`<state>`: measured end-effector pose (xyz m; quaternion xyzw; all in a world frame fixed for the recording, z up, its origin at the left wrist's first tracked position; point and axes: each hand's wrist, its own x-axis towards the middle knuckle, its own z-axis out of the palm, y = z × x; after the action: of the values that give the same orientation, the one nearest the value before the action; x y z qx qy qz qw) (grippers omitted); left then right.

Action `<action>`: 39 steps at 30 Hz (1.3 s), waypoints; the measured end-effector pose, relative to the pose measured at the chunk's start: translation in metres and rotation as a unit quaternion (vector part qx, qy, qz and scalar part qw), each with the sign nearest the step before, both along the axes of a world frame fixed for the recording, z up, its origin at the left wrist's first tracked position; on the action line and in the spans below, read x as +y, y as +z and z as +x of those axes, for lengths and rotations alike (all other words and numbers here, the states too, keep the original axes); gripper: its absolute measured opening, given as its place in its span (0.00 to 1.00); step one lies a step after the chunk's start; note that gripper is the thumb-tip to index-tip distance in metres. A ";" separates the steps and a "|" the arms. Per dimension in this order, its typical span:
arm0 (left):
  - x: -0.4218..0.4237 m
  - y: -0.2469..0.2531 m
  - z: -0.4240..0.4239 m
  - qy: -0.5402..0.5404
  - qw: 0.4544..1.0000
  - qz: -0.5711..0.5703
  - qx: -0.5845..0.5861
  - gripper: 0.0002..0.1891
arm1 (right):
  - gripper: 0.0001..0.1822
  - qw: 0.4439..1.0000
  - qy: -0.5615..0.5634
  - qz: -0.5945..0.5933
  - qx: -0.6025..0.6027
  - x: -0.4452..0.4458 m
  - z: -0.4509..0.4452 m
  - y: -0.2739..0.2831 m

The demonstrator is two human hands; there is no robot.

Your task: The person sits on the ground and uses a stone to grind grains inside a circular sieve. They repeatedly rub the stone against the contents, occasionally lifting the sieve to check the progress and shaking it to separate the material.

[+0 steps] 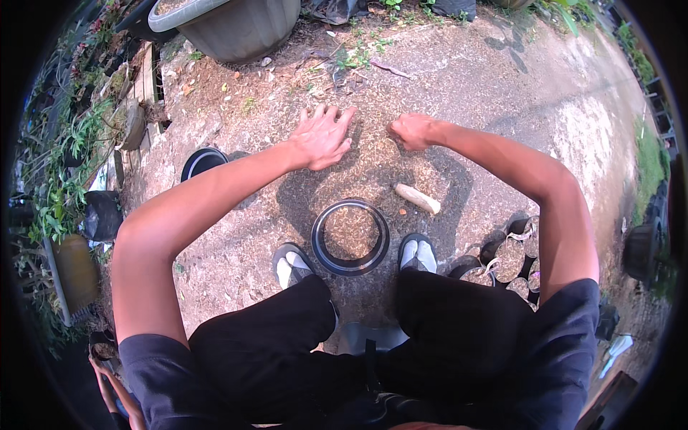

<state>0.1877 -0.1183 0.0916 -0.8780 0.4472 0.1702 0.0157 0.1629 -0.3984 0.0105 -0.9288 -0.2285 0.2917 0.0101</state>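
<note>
My left hand (324, 137) is spread palm down over ground strewn with light brown husk-like bits, fingers apart and holding nothing. To its right, my right hand (411, 131) is curled above the same scattered bits; its fingertips are hidden, so whether it holds any cannot be told. Between my feet stands a round black pot (317, 236) filled with similar brown material. A short pale piece of wood or stem (417, 198) lies on the ground right of the pot, below my right hand.
Another black pot (201, 161) stands left, partly behind my forearm. Several filled black pots (508, 260) cluster by my right knee. A large grey planter (236, 32) stands at the top left. Plants and boards line the left side. Another person's arms (119, 389) show at the lower left.
</note>
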 end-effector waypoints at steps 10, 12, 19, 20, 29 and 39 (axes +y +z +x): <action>-0.086 -0.133 0.144 0.139 0.984 -0.054 -0.094 0.32 | 0.29 0.931 -0.300 -0.006 -0.208 -0.018 0.141 -0.068; -0.082 -0.144 0.152 0.156 0.982 -0.046 -0.099 0.34 | 0.30 0.922 -0.331 -0.008 -0.202 0.004 0.146 -0.078; -0.048 -0.165 0.182 0.084 0.987 -0.043 -0.127 0.30 | 0.16 0.894 -0.303 0.035 -0.327 0.001 0.151 -0.096; -0.046 -0.167 0.185 0.075 0.991 -0.026 -0.112 0.26 | 0.16 0.895 -0.293 0.052 -0.332 -0.004 0.149 -0.094; -0.041 -0.159 0.176 0.119 0.988 -0.018 -0.093 0.19 | 0.15 0.847 -0.327 0.024 -0.418 -0.066 0.138 -0.058; -0.061 -0.082 0.166 0.153 0.978 -0.131 -0.055 0.18 | 0.11 0.819 -0.182 0.018 -0.544 -0.088 0.100 0.027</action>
<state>0.3536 -0.1791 0.0094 -0.9386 0.3242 0.0617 -0.1010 0.2632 -0.4865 0.0377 -0.9605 -0.0289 -0.2727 -0.0466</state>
